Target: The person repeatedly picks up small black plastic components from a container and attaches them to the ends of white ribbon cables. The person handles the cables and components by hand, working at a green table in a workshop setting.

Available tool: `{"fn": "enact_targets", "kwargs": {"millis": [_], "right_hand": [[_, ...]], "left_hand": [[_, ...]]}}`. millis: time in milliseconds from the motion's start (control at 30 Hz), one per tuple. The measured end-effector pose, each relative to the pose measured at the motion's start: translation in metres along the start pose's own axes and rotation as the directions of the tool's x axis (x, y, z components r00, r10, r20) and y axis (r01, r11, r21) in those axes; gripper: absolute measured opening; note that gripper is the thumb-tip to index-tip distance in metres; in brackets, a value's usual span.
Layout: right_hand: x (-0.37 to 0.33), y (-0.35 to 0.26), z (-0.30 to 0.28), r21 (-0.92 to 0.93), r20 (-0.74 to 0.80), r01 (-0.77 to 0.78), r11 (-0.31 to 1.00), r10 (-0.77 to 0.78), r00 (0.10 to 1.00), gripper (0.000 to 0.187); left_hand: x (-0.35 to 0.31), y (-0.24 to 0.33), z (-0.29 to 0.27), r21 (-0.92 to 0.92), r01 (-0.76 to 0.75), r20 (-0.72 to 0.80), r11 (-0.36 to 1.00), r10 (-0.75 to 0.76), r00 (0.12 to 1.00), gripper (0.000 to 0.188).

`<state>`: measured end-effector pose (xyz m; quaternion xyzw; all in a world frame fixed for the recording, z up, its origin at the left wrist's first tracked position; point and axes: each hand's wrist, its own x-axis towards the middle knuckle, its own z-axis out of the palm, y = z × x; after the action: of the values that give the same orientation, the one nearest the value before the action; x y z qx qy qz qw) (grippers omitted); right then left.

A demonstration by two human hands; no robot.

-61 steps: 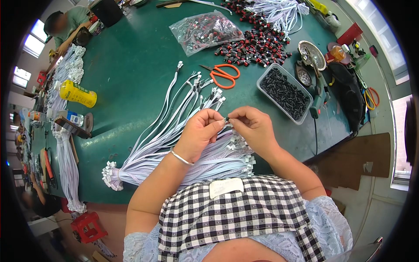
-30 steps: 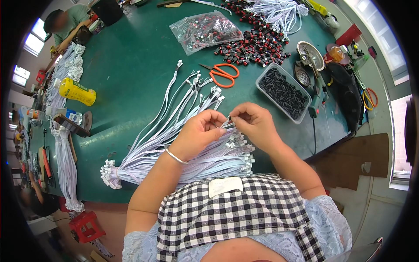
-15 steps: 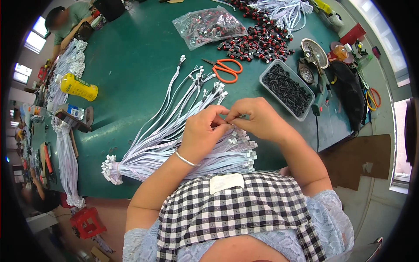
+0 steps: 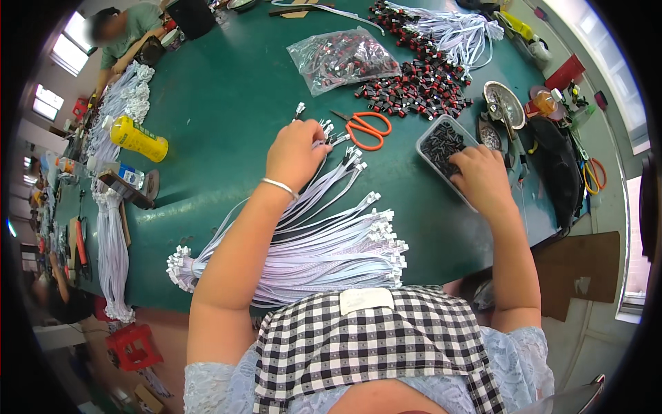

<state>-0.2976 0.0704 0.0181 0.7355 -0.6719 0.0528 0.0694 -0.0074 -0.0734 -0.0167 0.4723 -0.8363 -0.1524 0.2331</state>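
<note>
A large bundle of flat white cables (image 4: 331, 250) with white connectors lies before me, several of its strands fanned toward the far side. Over the far strands, my left hand (image 4: 296, 155) is closed, its curled fingers on a white cable (image 4: 336, 140) near its end. To the right, my right hand (image 4: 484, 178) dips into a clear plastic box (image 4: 429, 153) of small black tube-like pieces (image 4: 441, 141). Its fingers are bent together among them, and what the tips pinch is hidden. Orange-handled scissors (image 4: 369, 131) lie just beyond the left hand.
Beyond the scissors are a heap of black-and-red parts (image 4: 420, 90), a clear bag (image 4: 343, 58) of similar parts and more white cables (image 4: 455, 31). Metal dishes (image 4: 503, 103) stand right of the box. A yellow bottle (image 4: 138, 139) is at left; a person (image 4: 131, 34) sits far left.
My hands were together over the bundle and have parted. The left went away from me to the far cable ends; the right went rightward into the box. The view shifted slightly.
</note>
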Motion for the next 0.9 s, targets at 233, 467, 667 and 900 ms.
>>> {"fn": "enact_targets", "kwargs": {"millis": [233,467,667,900], "right_hand": [[-0.001,0.014,0.028,0.001,0.076,0.0,1.0,0.0,0.997,0.013],[0.001,0.017,0.015,0.039,0.018,0.013,0.999,-0.014,1.0,0.008],[-0.003,0.019,0.026,0.089,-0.02,-0.062,0.994,0.064,0.998,0.009],[-0.003,0.012,0.027,0.132,-0.036,-0.146,0.98,0.152,0.988,0.007]], "left_hand": [[-0.041,0.045,-0.001,0.143,-0.245,0.116,0.959,0.23,0.966,0.018],[-0.048,0.042,0.012,0.17,-0.186,0.33,0.968,0.122,0.936,0.016],[-0.044,0.045,0.006,-0.127,-0.046,0.175,0.991,0.068,0.982,0.013],[-0.056,0.05,-0.017,-0.761,0.549,0.566,0.346,-0.06,0.822,0.026]]}}
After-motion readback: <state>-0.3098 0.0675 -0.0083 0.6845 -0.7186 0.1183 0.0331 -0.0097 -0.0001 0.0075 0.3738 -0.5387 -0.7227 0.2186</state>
